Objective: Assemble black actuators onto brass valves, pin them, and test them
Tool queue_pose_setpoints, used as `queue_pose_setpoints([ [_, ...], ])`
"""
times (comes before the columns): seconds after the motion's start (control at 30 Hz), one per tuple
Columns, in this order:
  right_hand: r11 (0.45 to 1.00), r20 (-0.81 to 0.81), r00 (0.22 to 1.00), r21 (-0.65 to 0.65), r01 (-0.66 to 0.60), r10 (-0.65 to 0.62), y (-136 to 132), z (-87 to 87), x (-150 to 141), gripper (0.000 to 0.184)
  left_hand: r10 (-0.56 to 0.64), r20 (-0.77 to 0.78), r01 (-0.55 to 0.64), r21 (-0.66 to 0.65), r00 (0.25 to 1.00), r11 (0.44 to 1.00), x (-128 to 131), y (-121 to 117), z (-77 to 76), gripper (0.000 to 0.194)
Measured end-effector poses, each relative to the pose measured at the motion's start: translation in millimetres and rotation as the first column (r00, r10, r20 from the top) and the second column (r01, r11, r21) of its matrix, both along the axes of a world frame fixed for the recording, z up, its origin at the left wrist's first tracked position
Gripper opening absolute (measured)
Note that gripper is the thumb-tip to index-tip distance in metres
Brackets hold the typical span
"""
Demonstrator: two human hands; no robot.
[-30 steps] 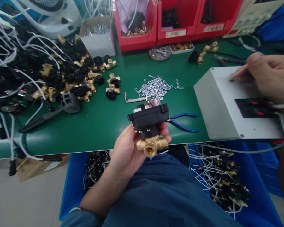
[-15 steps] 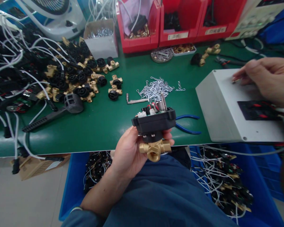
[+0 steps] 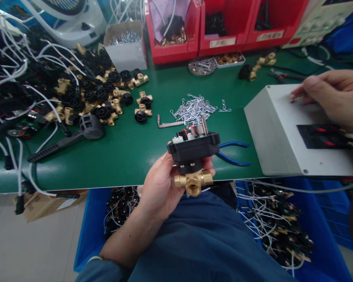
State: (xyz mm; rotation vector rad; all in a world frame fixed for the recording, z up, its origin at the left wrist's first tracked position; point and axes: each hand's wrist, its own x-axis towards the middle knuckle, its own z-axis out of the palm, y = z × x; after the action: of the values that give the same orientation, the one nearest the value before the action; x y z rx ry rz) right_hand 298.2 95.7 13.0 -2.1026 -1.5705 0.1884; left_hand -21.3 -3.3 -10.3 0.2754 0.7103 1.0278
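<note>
My left hand is wrapped round a motorized brass valve, held upright above the table's front edge. Its black housing has no cover, so circuit parts and a metal shaft show on top, and the brass body with its round port faces me. At the right, my right hand pinches a small metal toggle switch on top of a grey metal box. Black and red terminals sit on the box beside that hand. Blue-handled pliers lie behind the valve, their jaws hidden.
Spring clips are heaped mid-table near a small socket wrench. Brass valve bodies and white cables crowd the left, with a black mallet-like tool. Red bins stand behind. Blue crates of valve assemblies sit below.
The valve in my left hand has shifted slightly right and tilted a little. My right hand stays at the switch.
</note>
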Motion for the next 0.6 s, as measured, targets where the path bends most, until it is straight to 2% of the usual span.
queue_pose_setpoints([
  [0.13,1.000,-0.001,1.000,0.006,0.015,-0.015,0.8,-1.9,0.7,0.051,0.064,0.008,-0.064,-0.001,0.998,0.998,2.5,0.3,3.4,0.041],
  [0.27,1.000,-0.001,1.000,0.010,0.025,-0.025,-1.2,1.0,-5.7,0.036,0.061,0.014,-0.061,0.011,0.998,0.998,2.6,0.8,4.7,0.043],
  [0.37,0.999,-0.098,0.995,0.028,0.030,-0.027,-1.6,3.9,-11.4,0.022,0.048,-0.008,-0.048,0.024,0.999,0.999,2.4,0.9,4.1,0.038],
  [0.47,0.999,-0.164,0.986,0.020,0.025,-0.022,0.6,4.5,-12.7,0.008,0.055,-0.013,-0.055,0.033,0.998,0.998,2.6,1.3,3.3,0.042],
  [0.6,0.999,-0.150,0.988,-0.005,0.035,-0.035,2.5,4.0,-12.6,0.006,0.080,-0.031,-0.079,0.032,0.996,0.996,3.0,2.5,2.7,0.045],
])
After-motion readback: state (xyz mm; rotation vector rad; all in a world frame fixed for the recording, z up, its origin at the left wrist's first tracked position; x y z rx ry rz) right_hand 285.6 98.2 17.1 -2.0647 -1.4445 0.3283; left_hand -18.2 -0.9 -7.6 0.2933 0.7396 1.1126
